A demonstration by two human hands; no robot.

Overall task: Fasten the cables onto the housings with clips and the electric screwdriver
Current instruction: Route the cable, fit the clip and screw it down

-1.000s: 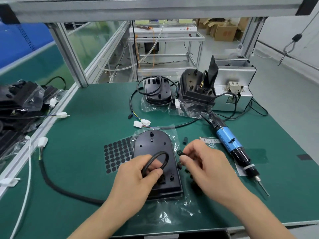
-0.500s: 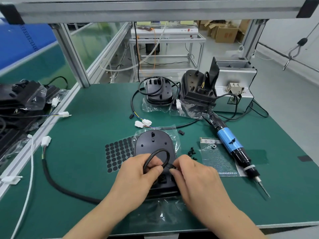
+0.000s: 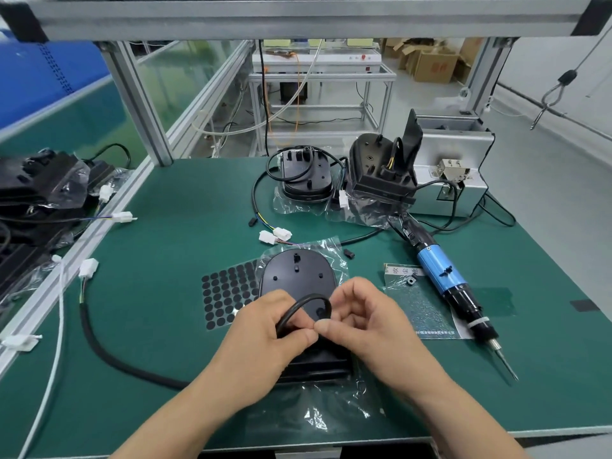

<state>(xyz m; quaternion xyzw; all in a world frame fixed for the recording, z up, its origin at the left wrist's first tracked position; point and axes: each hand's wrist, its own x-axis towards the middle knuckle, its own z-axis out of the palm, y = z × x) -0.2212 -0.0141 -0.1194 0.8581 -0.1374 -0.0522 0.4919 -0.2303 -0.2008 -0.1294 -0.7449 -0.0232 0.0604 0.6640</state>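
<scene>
Green mat [image 3: 172, 260]; black housing [image 3: 294, 276] and cable [image 3: 99, 346]; blue-and-black screwdriver [image 3: 440, 276], right; black dot-grid sheet [image 3: 228, 296]; white connectors [image 3: 275, 235].

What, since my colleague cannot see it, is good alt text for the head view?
The left hand holds a looped black cable and the right hand pinches it alongside, over a black housing on a green bench. A blue electric screwdriver lies untouched to the right; two more housings stand behind.
</scene>
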